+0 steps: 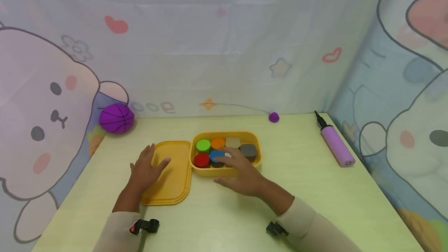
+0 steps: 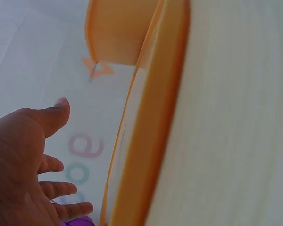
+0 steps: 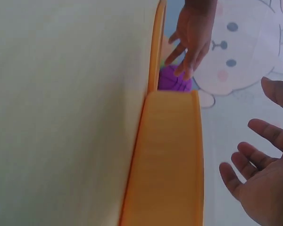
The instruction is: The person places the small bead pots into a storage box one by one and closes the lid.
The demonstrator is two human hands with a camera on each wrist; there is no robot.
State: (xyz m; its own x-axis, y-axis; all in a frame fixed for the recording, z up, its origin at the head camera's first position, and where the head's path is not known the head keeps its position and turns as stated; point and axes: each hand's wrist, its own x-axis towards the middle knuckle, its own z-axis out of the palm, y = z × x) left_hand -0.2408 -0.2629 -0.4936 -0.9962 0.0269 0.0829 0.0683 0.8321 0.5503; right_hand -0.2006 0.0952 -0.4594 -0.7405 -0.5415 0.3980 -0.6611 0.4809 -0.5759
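Observation:
A yellow box (image 1: 214,172) stands mid-table with several small pots in it. Their tops are green (image 1: 203,146), orange (image 1: 217,143), red (image 1: 202,160), blue (image 1: 215,154), beige (image 1: 232,142) and dark grey (image 1: 248,150); a white one is partly hidden by fingers. Over the box's front side hovers my right hand (image 1: 243,174), holding nothing, its fingers spread in the right wrist view. A flat yellow lid (image 1: 175,184) lies against the box's left side. My left hand (image 1: 145,171) is above the lid's left edge, thumb apart and fingers loose, with nothing in it.
A purple ball (image 1: 117,118) with black lines sits at the table's back left corner. A small purple piece (image 1: 274,117) lies at the back edge. On the right is a lilac hand pump (image 1: 337,146) with a black nozzle. Printed cloth walls border the table.

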